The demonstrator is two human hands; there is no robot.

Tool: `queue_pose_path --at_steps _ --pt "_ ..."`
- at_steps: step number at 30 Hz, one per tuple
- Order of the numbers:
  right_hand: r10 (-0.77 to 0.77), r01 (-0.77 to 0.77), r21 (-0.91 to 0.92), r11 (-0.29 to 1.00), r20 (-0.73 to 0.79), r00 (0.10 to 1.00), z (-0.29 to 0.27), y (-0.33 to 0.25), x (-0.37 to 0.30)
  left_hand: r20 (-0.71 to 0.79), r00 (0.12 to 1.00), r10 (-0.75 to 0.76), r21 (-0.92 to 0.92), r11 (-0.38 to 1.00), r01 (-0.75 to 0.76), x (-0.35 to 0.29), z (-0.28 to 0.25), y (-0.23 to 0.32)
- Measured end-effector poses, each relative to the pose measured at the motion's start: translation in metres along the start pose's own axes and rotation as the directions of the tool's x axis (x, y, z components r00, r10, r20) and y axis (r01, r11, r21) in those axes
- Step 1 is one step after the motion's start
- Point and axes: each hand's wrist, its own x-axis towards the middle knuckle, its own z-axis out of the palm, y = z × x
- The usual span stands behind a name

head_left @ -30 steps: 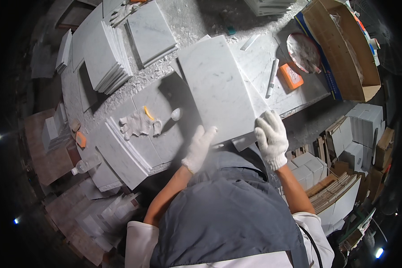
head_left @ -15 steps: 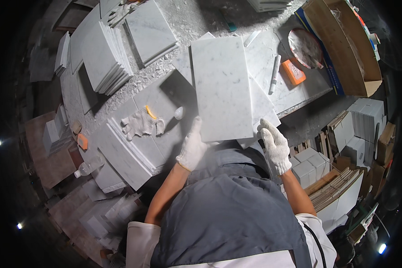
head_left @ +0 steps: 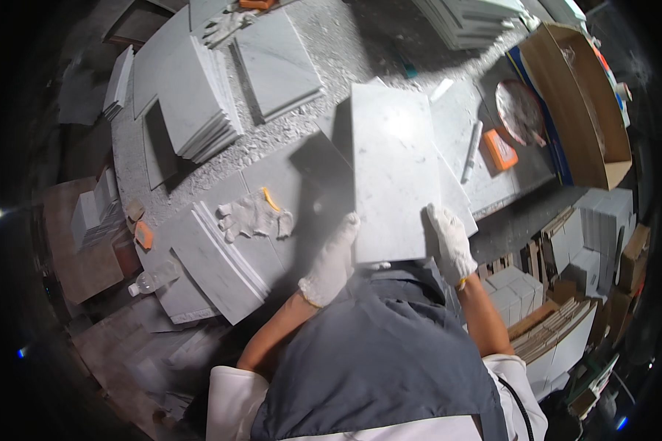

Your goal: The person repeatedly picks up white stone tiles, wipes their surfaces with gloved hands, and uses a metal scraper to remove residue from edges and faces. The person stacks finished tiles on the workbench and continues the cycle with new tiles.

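A rectangular white-grey marble tile (head_left: 396, 169) rises from just before my apron, bright light glaring on its upper half. My left hand (head_left: 335, 257), in a white knit glove, grips its lower left edge, fingers partly hidden underneath. On the opposite edge my right hand (head_left: 451, 239), gloved the same way, has its thumb on the face and the other fingers out of sight. Beneath the held tile, the corner of another tile (head_left: 460, 198) sticks out to the right. A loose work glove (head_left: 251, 218) with a yellow cuff lies on the bench to the left.
Stacked tiles (head_left: 191, 110) stand at the far left, with more tiles (head_left: 221, 264) nearer. Right of the held tile lie a marker (head_left: 472, 151), an orange block (head_left: 501, 150) and a round dusty dish (head_left: 521, 110). An open cardboard box (head_left: 574, 103) sits behind. White chips (head_left: 272, 140) litter the bench.
My right hand has closed in from beside the tile onto its right edge. The tile and my left hand sit slightly lower and further right in view; the whole scene has shifted right too.
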Motion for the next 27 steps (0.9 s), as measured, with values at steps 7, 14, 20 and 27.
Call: queue_pose_path --at_steps 7,14,20,27 --pt "0.142 -0.026 0.628 0.778 -0.135 0.981 0.028 -0.038 0.003 -0.026 0.999 0.046 0.098 0.994 -0.044 -0.007 -0.029 0.025" --pt "-0.029 0.013 0.532 0.847 0.02 0.999 0.041 -0.143 0.045 -0.192 0.943 0.271 -0.08 0.954 -0.29 -0.003 -0.059 0.061" --pt "-0.25 0.103 0.554 0.826 0.197 0.948 0.112 -0.257 0.119 -0.039 0.952 0.305 -0.465 0.837 -0.287 0.01 -0.125 0.073" --pt "-0.249 0.075 0.497 0.865 0.294 0.923 0.217 -0.35 0.185 -0.161 0.914 0.372 -0.445 0.799 -0.404 0.018 -0.164 0.047"
